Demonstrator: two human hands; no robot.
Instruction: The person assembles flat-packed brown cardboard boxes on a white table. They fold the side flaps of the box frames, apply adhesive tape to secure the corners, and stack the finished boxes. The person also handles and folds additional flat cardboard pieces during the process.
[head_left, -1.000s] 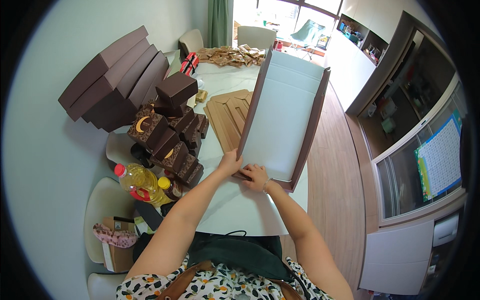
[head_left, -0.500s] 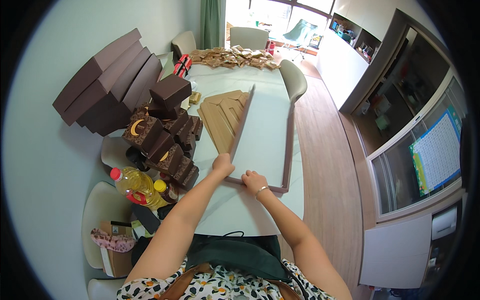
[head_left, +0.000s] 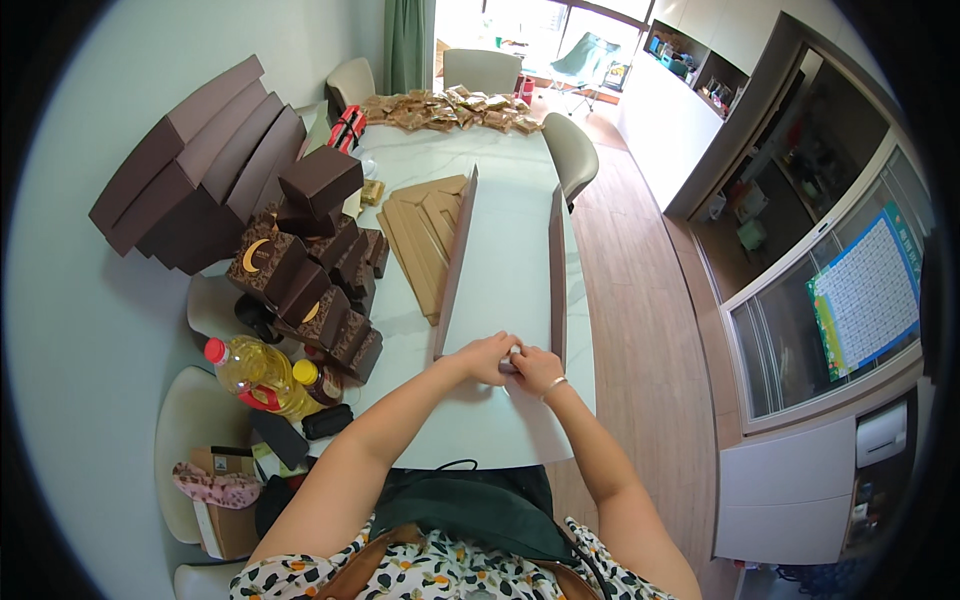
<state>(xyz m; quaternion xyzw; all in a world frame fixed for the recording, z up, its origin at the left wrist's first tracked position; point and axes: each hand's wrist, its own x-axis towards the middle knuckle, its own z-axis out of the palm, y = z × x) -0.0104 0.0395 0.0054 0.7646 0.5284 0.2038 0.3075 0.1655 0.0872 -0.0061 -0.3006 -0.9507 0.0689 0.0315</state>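
Observation:
A long, shallow cardboard box (head_left: 558, 270) lies on the table in front of me, with thin brown side walls standing up and a pale inside. Both of my hands meet at the middle of its near end. My left hand (head_left: 484, 357) is closed there, fingers bent toward the right one. Pressed close beside it, my right hand (head_left: 538, 368) grips the same end, a bracelet on its wrist. A bit of the brown edge shows between them; the fingertips partly hide it. Left of the box lie flat tan cardboard pieces (head_left: 410, 235), stacked and overlapping.
Dark brown boxes (head_left: 320, 185) are piled along the left, below larger brown box parts (head_left: 200, 160). An oil bottle (head_left: 255, 375) and a yellow-capped jar (head_left: 318, 380) stand near them. Many small golden packets (head_left: 450, 108) cover the table's far end. Chairs (head_left: 570, 155) surround the table (head_left: 420, 430).
My left hand has slid right from the box's near left corner to meet my right hand at the middle of the near end. The box now points more straight ahead.

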